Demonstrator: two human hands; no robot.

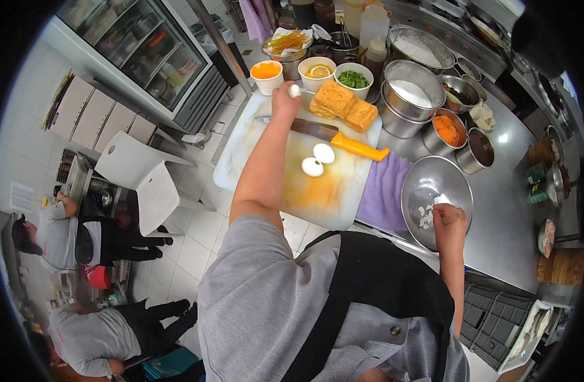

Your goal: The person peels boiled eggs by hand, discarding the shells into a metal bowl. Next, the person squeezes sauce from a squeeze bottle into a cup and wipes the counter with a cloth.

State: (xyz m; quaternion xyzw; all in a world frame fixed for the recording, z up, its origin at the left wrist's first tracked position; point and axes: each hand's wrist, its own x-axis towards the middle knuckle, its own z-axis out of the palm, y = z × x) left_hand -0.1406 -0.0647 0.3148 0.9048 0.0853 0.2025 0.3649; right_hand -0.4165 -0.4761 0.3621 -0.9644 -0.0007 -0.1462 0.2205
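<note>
My left hand (284,104) is closed around a white peeled-looking egg (295,91) at the far side of the white cutting board (234,159). Two more white eggs, one nearer (312,167) and one farther (323,153), lie side by side on the board, a green speck between them. Beyond them rests a knife (358,148) with a yellow handle. My right hand (451,224) is over the steel bowl (460,184), its fingers pinched at a white piece of eggshell (441,199). Other white shell bits (425,218) lie in the bowl.
Golden fried blocks (343,105) sit on the board's far edge. Tubs of orange food (267,73), lemon (318,70) and chopped greens (353,79) stand behind. A purple cloth (387,194) lies beside the bowl. Steel pots (411,95) stand right. Two people work at left.
</note>
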